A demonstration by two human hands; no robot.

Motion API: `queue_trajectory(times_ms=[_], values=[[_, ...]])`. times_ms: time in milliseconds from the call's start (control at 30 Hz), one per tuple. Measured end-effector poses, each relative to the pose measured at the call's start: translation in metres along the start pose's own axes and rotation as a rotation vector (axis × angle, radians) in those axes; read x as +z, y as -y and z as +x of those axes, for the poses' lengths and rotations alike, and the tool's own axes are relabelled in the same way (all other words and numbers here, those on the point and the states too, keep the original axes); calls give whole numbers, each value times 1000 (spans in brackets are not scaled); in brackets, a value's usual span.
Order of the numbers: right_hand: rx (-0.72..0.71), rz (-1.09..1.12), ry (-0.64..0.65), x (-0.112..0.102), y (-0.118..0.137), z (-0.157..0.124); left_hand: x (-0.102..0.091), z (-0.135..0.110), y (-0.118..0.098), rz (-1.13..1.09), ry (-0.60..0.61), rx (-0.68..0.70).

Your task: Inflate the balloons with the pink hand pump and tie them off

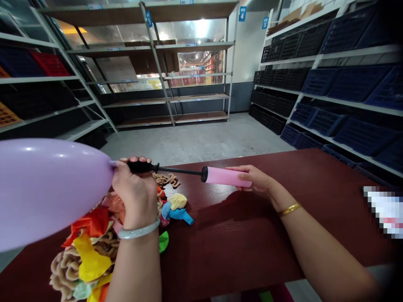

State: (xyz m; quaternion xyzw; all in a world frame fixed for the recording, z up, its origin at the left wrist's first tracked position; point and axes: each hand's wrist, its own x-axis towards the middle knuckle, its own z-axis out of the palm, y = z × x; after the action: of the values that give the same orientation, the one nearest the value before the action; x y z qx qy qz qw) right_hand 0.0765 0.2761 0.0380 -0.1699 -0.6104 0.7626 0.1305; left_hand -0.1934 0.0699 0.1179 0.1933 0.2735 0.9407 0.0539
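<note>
My left hand (134, 180) is closed around the black handle end of a balloon pump (223, 175), with the neck of a large inflated purple balloon (53, 184) pinched at the same spot. The pump's black rod is drawn well out of its pink barrel. Around the barrel's far end, the fingers of my right hand (253, 179) are wrapped. Below my left forearm lies a pile of limp balloons: a yellow one (90, 258), an orange-red one (91, 226), a blue one (181, 215) and a pale cream one (178, 201). Tan, twisted long balloons (66, 268) lie among them.
Everything rests on a dark red-brown table (239, 235). A blurred white item (385, 212) is at its right edge. Metal shelving (198, 98) stands at the back; racks of blue crates (362, 136) line the right, and a red crate (50, 63) is on the left.
</note>
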Motion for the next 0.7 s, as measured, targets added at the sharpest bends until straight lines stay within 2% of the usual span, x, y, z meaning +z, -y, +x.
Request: queue_trajectory(times_ms=[133, 367, 467, 567, 700], values=[[-14, -1, -21, 3, 0, 0, 2, -3, 7, -6, 42, 12], [-29, 90, -28, 39, -9, 11, 16, -38, 52, 22, 95, -105], [-7, 109, -50, 51, -8, 12, 19, -51, 65, 28, 90, -163], [-5, 110, -39, 53, -9, 13, 18, -53, 65, 24, 58, -182], [-3, 103, 26, 39, -13, 13, 12, -38, 50, 35, 47, -155]])
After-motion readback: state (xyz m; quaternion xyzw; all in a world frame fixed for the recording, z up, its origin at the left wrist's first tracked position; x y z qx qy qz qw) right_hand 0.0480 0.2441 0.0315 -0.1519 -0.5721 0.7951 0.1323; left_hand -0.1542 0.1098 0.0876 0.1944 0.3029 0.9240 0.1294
